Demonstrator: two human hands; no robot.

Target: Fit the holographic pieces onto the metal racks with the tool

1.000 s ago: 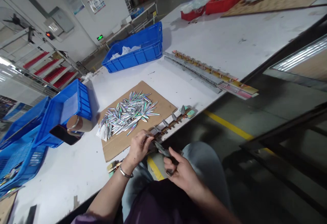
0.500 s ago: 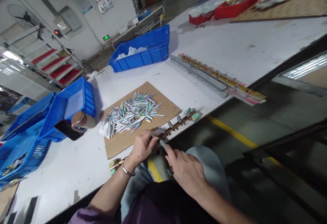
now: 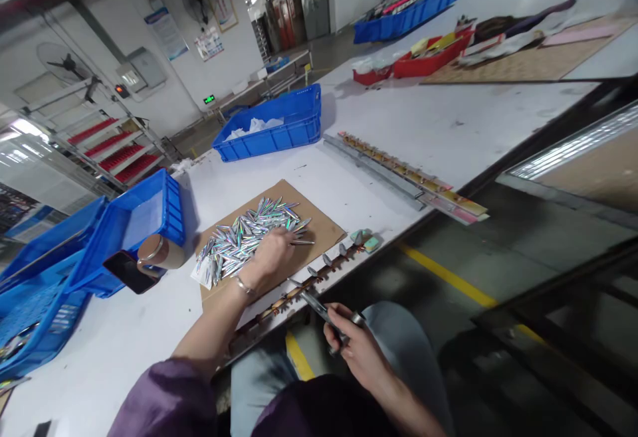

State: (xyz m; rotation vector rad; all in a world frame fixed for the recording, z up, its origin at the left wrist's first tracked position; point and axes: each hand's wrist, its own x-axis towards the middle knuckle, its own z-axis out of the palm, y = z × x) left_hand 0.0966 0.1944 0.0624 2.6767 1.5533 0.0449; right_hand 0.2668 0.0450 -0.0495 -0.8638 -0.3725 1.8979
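Silvery pieces (image 3: 244,231) lie around the left grip (image 3: 275,250), its hold unclear; the right grip (image 3: 351,336) clasps a dark tool (image 3: 315,304).

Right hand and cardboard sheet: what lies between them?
Head view: between the right hand and cardboard sheet lie the held dark tool and the long clip strip.
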